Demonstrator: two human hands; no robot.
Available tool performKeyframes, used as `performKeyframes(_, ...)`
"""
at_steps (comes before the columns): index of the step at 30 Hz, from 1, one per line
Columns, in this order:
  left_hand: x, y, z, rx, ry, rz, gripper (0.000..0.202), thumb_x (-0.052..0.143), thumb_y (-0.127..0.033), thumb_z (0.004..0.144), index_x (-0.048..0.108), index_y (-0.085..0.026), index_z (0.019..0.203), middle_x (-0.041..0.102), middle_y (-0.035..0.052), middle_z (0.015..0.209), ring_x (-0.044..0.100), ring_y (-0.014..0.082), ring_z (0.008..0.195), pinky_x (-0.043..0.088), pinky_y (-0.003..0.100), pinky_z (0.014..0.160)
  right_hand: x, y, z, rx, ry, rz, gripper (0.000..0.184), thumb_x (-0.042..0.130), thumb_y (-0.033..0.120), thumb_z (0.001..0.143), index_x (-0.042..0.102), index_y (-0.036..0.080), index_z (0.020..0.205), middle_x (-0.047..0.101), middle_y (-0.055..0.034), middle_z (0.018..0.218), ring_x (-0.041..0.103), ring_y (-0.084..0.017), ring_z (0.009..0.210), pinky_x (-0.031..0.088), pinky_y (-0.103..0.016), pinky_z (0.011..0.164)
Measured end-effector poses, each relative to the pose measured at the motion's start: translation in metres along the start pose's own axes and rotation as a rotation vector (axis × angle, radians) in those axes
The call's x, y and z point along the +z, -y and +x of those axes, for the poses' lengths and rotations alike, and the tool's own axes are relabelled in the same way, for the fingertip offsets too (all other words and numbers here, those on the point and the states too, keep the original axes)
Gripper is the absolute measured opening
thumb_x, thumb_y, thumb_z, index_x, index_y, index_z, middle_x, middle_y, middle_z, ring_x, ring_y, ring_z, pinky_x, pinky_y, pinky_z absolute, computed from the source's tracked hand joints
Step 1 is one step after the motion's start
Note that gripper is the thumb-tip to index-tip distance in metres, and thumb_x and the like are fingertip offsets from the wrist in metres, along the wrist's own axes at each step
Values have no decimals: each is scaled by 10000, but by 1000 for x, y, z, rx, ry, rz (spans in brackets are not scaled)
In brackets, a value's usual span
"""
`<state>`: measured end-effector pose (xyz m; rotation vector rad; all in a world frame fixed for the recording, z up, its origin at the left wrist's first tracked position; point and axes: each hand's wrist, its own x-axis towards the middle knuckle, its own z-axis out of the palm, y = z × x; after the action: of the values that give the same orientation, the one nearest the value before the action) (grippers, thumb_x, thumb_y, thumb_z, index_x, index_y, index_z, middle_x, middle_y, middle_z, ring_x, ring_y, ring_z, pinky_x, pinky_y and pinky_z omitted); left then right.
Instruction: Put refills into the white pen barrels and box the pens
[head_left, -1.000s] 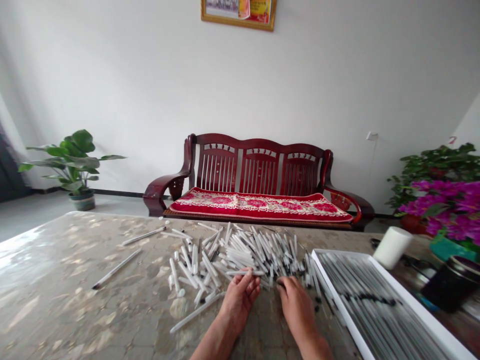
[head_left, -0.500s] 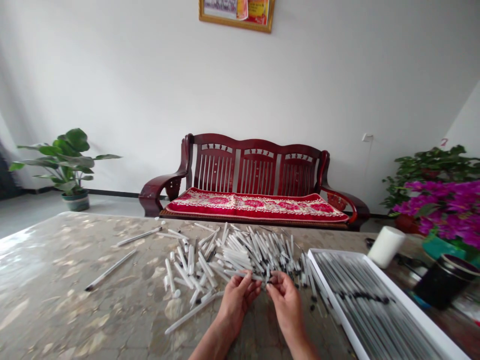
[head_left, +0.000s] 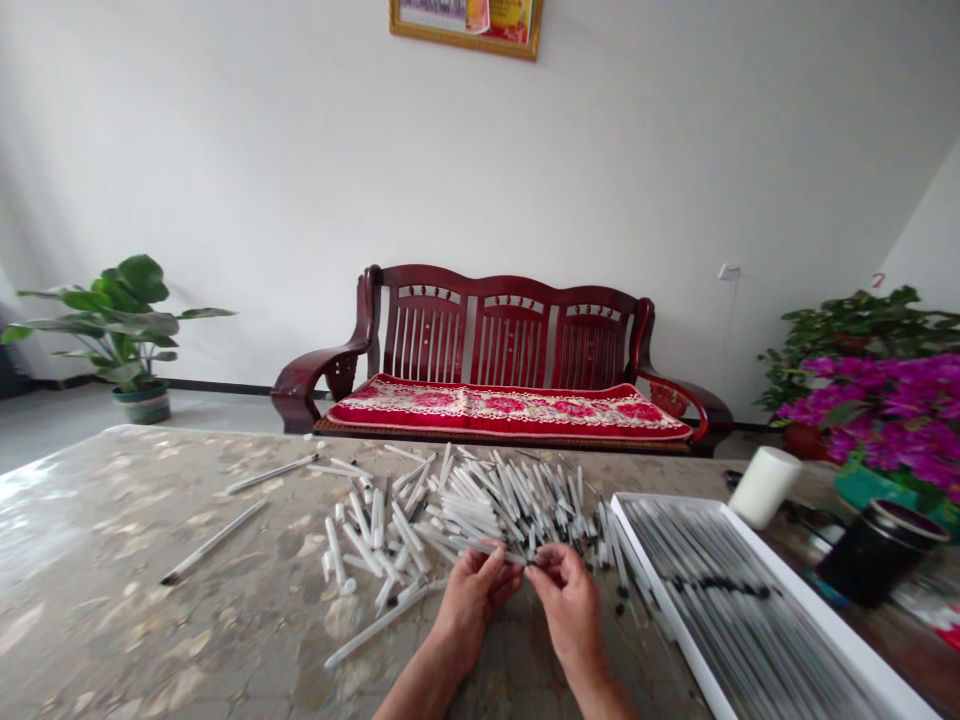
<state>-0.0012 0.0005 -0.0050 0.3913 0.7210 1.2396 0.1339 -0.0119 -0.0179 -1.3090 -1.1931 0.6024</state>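
Observation:
My left hand (head_left: 471,598) is closed round a whitish pen barrel (head_left: 514,557) held roughly level above the near side of the heap. At the barrel's right end, my right hand (head_left: 568,598) has thumb and fingertips pinched on a small dark part that meets the pen; its exact shape is too small to tell. Just beyond both hands lies a loose heap of white pen parts (head_left: 476,505), caps and barrels, with black bits among them. A longer pale pen (head_left: 375,632) lies apart, left of my left wrist.
To the right, a white box (head_left: 694,648) holds rows of clear pens. Behind it stand a white cylinder (head_left: 765,487), a black cup (head_left: 874,560) and purple flowers (head_left: 877,400). Two pens (head_left: 217,540) lie at left on the patterned table (head_left: 247,640). A wooden bench (head_left: 510,335) stands beyond.
My right hand has moved slightly left, bringing the small dark part to the pen's end. My left hand keeps its hold. The view has shifted a little.

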Motion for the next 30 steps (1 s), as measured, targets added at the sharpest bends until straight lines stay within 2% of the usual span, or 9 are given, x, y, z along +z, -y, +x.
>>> performKeyframes(9, -2, 1, 2, -14, -1, -16, 373, 925, -252, 534, 649, -156, 765, 721, 10, 663, 705, 148, 621, 585, 253, 629, 2, 0, 0, -3, 5, 54, 174, 716, 345, 709, 640, 193, 749, 688, -25, 677, 666, -191, 632, 533, -267, 612)
performKeyframes(15, -2, 2, 4, -14, -43, -36, 285, 883, -174, 606, 645, -152, 761, 730, 24, 668, 716, 151, 630, 589, 239, 611, 3, -2, 0, 17, 34, 128, 198, 682, 365, 735, 659, 189, 824, 723, -56, 771, 695, -208, 710, 559, -286, 655)
performKeyframes(21, -2, 2, 0, 14, -1, 11, 325, 911, -247, 560, 662, -153, 746, 727, 21, 658, 707, 150, 626, 585, 246, 620, 2, -7, -2, -38, 39, 61, 242, 647, 383, 777, 695, 188, 914, 745, -82, 840, 709, -229, 767, 573, -317, 703)
performKeyframes(27, -3, 2, 1, 46, 3, 60, 375, 923, -316, 517, 670, -156, 743, 729, 17, 663, 696, 152, 624, 577, 257, 628, 2, -11, -4, -128, 80, -47, 299, 544, 387, 864, 676, 199, 1055, 740, -101, 996, 708, -226, 893, 572, -312, 774)
performKeyframes(30, -4, 2, 2, 36, -8, 55, 396, 929, -320, 497, 668, -155, 745, 733, 20, 669, 697, 152, 635, 575, 255, 639, 0, -11, -4, -203, 92, -108, 252, 514, 355, 890, 664, 205, 1027, 733, -89, 980, 701, -207, 897, 559, -288, 790)
